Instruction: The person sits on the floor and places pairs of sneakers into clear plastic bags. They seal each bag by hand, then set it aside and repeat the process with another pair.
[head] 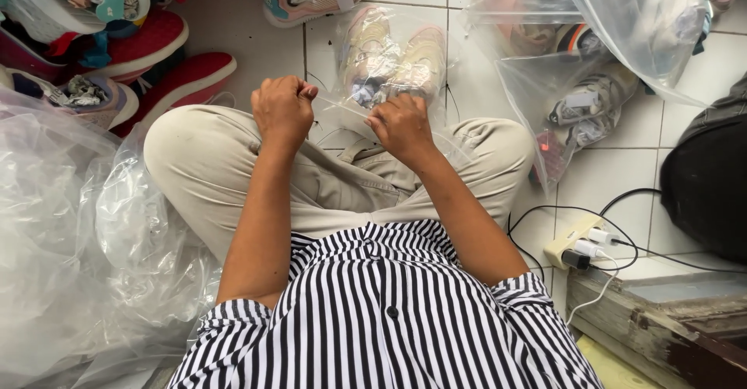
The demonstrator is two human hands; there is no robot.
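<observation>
Both fists are clenched on the clear bag (389, 62) mouth, left hand (284, 111) and right hand (402, 127) pulling it taut. 2 beige sneakers (393, 58) sit inside it, just beyond the knees on the tiled floor (257, 54).

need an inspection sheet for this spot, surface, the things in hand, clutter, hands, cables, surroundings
surface: white tiled floor with dark grout lines; the person sits on it cross-legged.
job's things: clear plastic bag holding a pair of pale sneakers, gripped at its near edge by both hands.
clutter: heap of empty clear plastic bags at one side; red and pink shoes beyond it; more bagged shoes on the other side.
hands: left hand fisted on the bag's edge; right hand fisted on the same edge.
cables: power strip with plugs in it; black and white leads run across the tiles.
surroundings: black bag; worn wooden box beside the knee.
</observation>
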